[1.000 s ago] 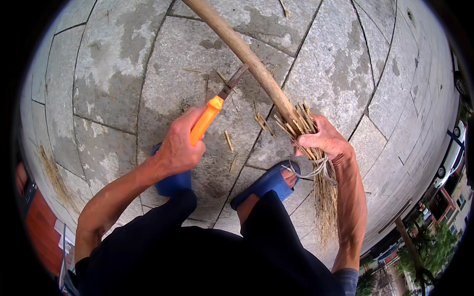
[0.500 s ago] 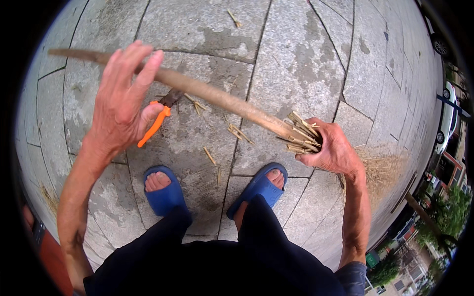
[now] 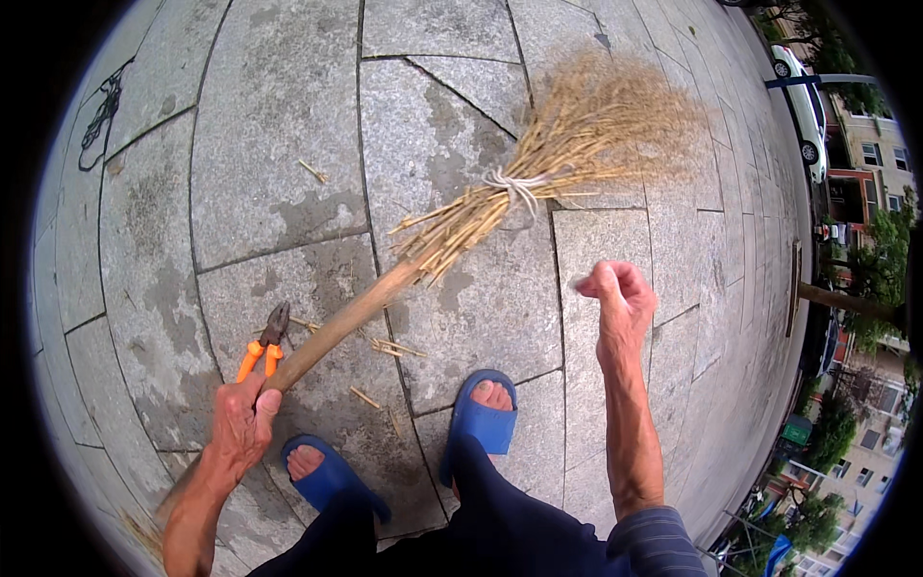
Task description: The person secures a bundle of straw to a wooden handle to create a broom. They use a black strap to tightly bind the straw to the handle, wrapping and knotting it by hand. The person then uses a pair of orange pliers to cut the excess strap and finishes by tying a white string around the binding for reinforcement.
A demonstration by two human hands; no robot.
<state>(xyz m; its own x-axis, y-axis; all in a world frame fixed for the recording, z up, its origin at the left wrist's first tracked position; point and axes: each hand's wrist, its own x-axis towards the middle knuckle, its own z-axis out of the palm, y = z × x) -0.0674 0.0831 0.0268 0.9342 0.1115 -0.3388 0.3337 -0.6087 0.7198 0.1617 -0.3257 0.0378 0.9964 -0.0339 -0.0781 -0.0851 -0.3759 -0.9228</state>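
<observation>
Broom (image 3: 471, 219) swung round since the earlier frame: brush end, then down by the right forearm, now points away to the upper right. Right hand (image 3: 626, 296) has let go of the stalk butts; left hand (image 3: 242, 421), then spread over the handle (image 3: 344, 321), now wraps it. Left grip closed round the wood. Right grip well apart from the broom, fingers curled toward the thumb; cannot tell if fully closed.

Broom slants across the middle, above or on the paving; contact cannot be judged. White cord (image 3: 519, 183) ties the stalks at the waist; bristles fan wide beyond it. Handle's far end passes behind the left forearm.

Room: stone paving (image 3: 510, 317) stretches between brush and right hand, and on past the bristle tips. Dark joints edge the slabs. Closest to the handle: pliers (image 3: 276, 328), just beside the left hand, orange grips toward the wearer.

Counts: one broom, one pliers, two blue slippers (image 3: 330, 478), both worn. Loose cut stalks (image 3: 364, 397), several; overlap prevents an exact tally. One dark cord tangle (image 3: 104, 113), upper left, newly in view. One white car (image 3: 806, 115), far right.
</observation>
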